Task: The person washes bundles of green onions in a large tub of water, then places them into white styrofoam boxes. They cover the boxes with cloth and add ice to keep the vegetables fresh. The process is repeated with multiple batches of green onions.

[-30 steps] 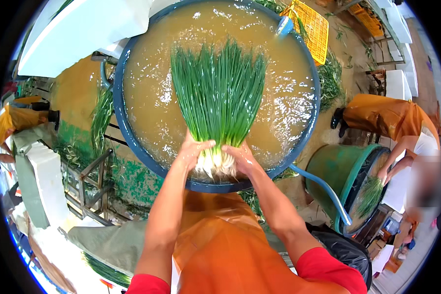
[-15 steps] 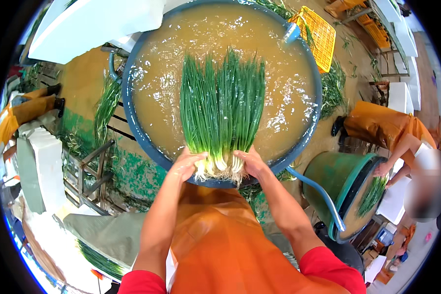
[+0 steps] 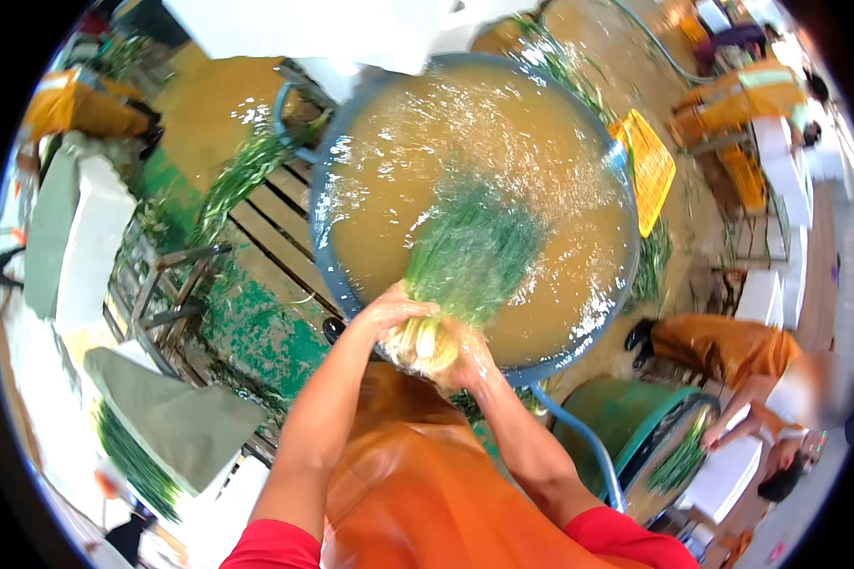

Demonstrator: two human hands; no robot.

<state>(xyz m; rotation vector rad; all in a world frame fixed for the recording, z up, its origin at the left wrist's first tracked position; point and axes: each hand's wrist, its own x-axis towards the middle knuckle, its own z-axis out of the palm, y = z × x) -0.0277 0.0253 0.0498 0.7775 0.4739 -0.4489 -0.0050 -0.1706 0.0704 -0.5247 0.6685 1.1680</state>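
Note:
A thick bunch of green onions (image 3: 479,251) hangs over the near rim of a round blue tub (image 3: 324,248). Its green leaves lie in the murky brown water (image 3: 370,199), blurred there. The white bulbs and roots point toward me. My left hand (image 3: 396,313) grips the bulb end from the left, and my right hand (image 3: 465,358) wraps it from the right and below. Some fingers of both hands are hidden by the onions.
White foam boxes (image 3: 294,28) crowd the far left, beside a slatted wooden pallet (image 3: 273,220). A yellow crate (image 3: 647,171) leans at the tub's right. A co-worker in an orange apron (image 3: 731,343) handles onions at a green tub (image 3: 598,417); a blue hose (image 3: 584,441) runs between.
The onion bunch has gone from lying spread across the tub to having its leaves down in the water, gathered tighter. Both hands have drawn closer together; the view has turned and shifted.

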